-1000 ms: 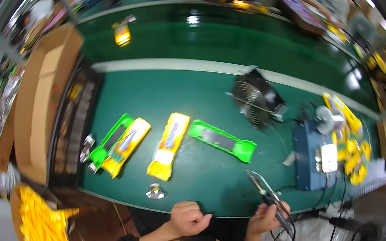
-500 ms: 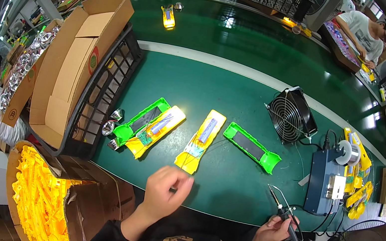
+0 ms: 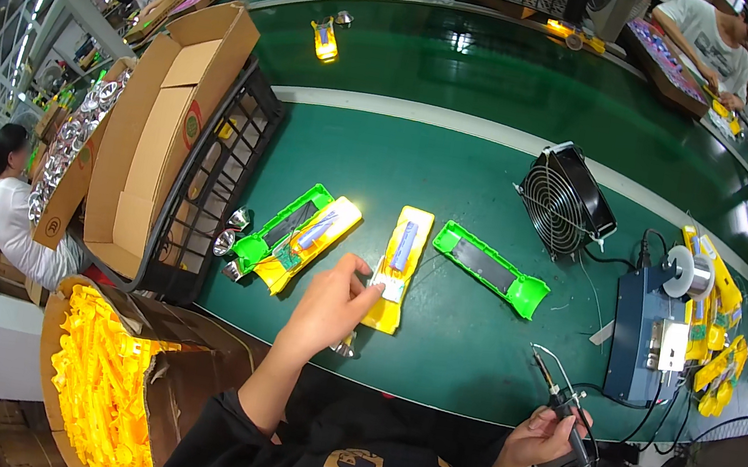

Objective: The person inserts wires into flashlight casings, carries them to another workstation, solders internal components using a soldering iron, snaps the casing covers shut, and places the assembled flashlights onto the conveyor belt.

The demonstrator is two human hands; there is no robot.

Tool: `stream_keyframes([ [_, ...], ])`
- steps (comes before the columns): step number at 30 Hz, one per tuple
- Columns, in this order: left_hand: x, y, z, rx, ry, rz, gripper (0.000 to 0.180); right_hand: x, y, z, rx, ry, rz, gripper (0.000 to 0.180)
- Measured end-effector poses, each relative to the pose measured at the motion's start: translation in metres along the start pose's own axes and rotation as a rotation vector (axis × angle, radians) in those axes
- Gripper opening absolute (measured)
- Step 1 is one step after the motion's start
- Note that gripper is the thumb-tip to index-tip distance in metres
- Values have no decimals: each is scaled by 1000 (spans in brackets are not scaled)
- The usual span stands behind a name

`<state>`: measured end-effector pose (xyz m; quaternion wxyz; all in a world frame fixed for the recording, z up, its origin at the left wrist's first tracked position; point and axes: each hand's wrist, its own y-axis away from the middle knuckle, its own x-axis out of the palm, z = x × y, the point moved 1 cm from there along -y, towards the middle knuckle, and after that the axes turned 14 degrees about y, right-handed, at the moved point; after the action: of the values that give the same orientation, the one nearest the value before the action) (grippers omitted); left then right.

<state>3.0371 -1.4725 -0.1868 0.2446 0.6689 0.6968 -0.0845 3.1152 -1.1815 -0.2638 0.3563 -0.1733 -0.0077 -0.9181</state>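
My left hand point(image 3: 330, 307) reaches over the lower half of a yellow plastic housing point(image 3: 389, 319). Its thumb and forefinger close together at a small circuit board; what they pinch is too small to make out. A blue cylindrical battery point(image 3: 405, 245) lies in that housing. My right hand point(image 3: 541, 438) grips a soldering iron point(image 3: 565, 426), its tip raised toward the upper left near the table edge. To the right of the housing lies an open green shell point(image 3: 488, 270). On the left, a second yellow housing point(image 3: 305, 246) rests against another green shell point(image 3: 282, 225).
A blue soldering station point(image 3: 637, 336) with a solder spool point(image 3: 688, 274) stands right, beside piled yellow parts. Behind it sits a black fan point(image 3: 567, 201). Left are a black crate point(image 3: 228, 157), a carton point(image 3: 162, 117) and shiny reflector cups point(image 3: 225, 242). A conveyor point(image 3: 477, 74) runs behind; people work beyond.
My left hand has moved up and forward from below the middle yellow housing onto its circuit board. A shiny cup now shows beneath that hand. The soldering iron stays in my right hand.
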Motion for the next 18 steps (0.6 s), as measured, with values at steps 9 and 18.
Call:
stream_keyframes([
  [9,73,30,-9,69,287,20,38,7,1,8,-9,-41,31,20],
  [18,33,-74,-53,577,-273,-65,19,7,1,6,-45,-63,-28,18],
])
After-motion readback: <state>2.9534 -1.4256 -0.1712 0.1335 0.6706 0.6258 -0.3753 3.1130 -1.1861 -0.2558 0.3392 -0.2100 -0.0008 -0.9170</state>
